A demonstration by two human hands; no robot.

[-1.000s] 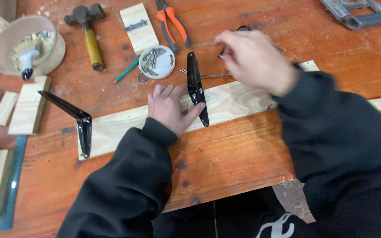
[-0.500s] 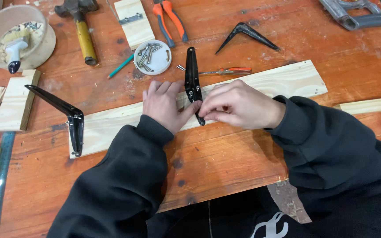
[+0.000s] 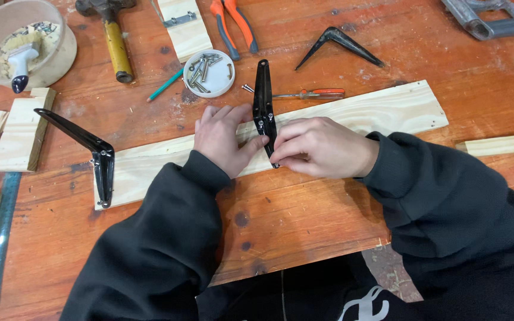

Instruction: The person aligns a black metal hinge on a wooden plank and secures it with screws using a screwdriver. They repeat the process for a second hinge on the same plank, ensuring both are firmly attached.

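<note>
Now the left hand (image 3: 224, 138) lies flat and open on the plank (image 3: 382, 110), touching the black bracket (image 3: 263, 101) beside it. The right hand (image 3: 322, 147) pinches the bracket's lower end with curled fingers.

A single view, from a camera worn on the person's head, looks steeply down and forward onto the wooden workbench (image 3: 340, 35) from close range. The bench fills almost the whole frame; its near edge cuts across the lower middle, with the person's dark clothing below it. Both sleeves enter from the bottom, and the left hand (image 3: 224, 138) and right hand (image 3: 322, 145) meet just above the centre. The far part of the bench runs out past the top edge. There is no second view.
</note>
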